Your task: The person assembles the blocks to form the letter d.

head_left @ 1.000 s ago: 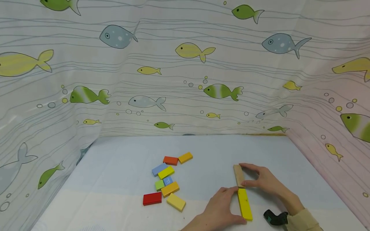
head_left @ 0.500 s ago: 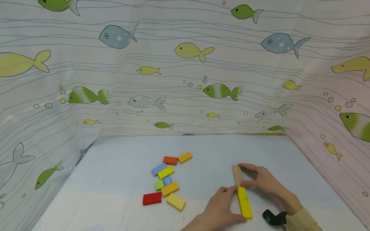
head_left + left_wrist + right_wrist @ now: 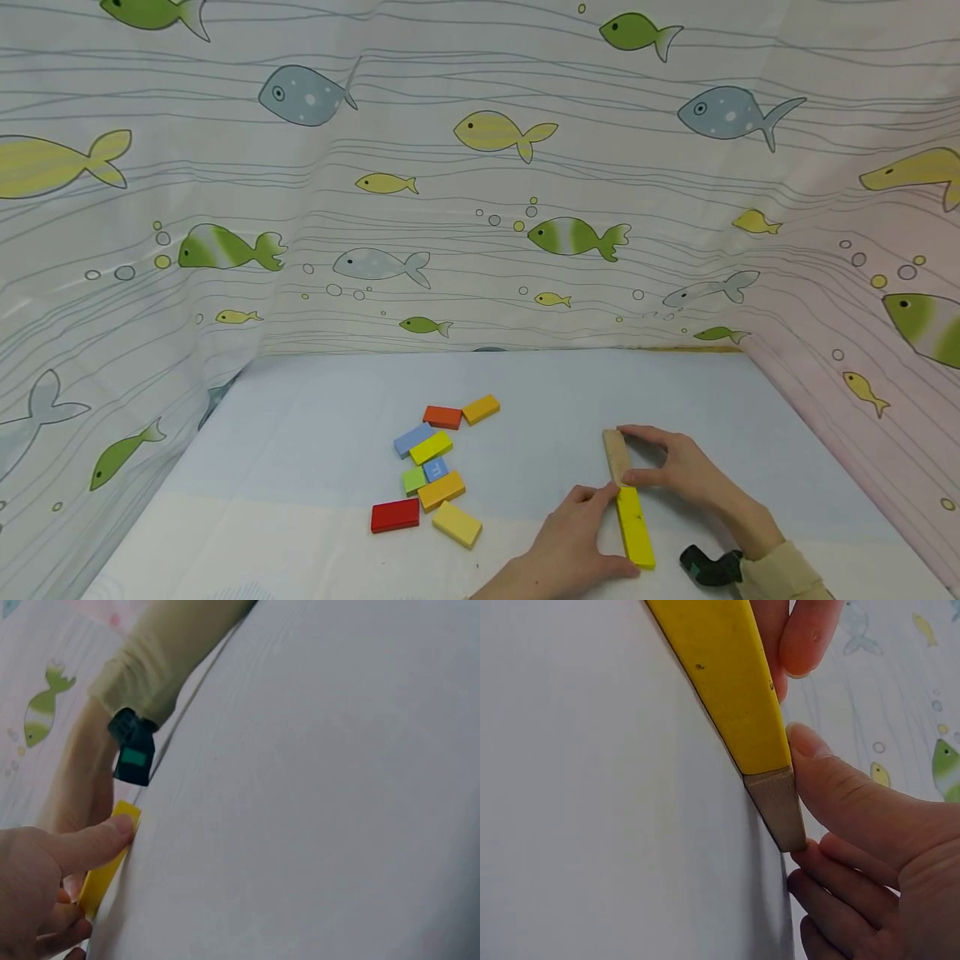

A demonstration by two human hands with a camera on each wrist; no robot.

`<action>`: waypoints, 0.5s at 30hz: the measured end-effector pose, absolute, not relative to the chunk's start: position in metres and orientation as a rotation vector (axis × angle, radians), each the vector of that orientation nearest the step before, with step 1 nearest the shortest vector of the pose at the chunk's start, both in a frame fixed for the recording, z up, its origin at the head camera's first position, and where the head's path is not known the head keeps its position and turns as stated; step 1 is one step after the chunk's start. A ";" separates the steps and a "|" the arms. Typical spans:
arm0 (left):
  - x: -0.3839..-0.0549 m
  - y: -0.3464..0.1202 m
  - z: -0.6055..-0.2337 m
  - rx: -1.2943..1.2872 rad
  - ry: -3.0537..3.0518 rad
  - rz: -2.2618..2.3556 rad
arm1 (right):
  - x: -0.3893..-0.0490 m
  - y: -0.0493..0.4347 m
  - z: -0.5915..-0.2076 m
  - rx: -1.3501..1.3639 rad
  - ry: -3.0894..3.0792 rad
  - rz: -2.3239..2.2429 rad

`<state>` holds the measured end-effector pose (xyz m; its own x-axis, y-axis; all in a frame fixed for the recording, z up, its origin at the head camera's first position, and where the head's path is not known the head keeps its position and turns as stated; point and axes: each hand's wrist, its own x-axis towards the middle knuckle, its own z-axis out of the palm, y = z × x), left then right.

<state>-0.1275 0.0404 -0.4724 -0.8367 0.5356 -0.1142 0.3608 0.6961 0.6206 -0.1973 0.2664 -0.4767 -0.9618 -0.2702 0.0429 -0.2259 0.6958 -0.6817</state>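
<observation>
A plain wooden block [image 3: 617,457] and a bright yellow block [image 3: 635,529] lie end to end on the table, forming one line. My left hand [image 3: 566,537] spans the yellow block lengthwise, thumb at its near end and fingers at the far end by the joint. With thumb and fingertips my right hand [image 3: 693,475] grips the wooden block from its right side. The right wrist view shows the yellow block [image 3: 727,690] meeting the wooden block [image 3: 778,810]. In the left wrist view the left thumb presses the end of the yellow block [image 3: 105,881].
To the left lie several loose blocks, among them a red block [image 3: 395,516], a pale yellow block [image 3: 457,525], an orange block [image 3: 442,491] and a blue block [image 3: 413,441]. A dark device [image 3: 708,567] sits at the right wrist. Fish-patterned curtain [image 3: 450,208] surrounds the table [image 3: 315,417].
The yellow block has slid slightly away from the person, up against the wooden block, which has shifted a little to the left. Both hands keep their holds.
</observation>
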 end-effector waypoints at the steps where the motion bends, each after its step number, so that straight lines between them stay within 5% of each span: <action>1: -0.128 0.040 -0.473 0.718 2.622 0.871 | -0.197 0.266 -0.476 -0.413 2.839 -1.127; 15: -0.129 0.043 -0.472 0.678 2.596 0.865 | -0.196 0.261 -0.474 -0.366 2.813 -1.133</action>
<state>-0.1290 0.0427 -0.4723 -0.8356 0.5291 -0.1481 0.3345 0.7037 0.6268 -0.1962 0.2614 -0.4738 -0.9675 -0.2526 0.0087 -0.1882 0.6968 -0.6921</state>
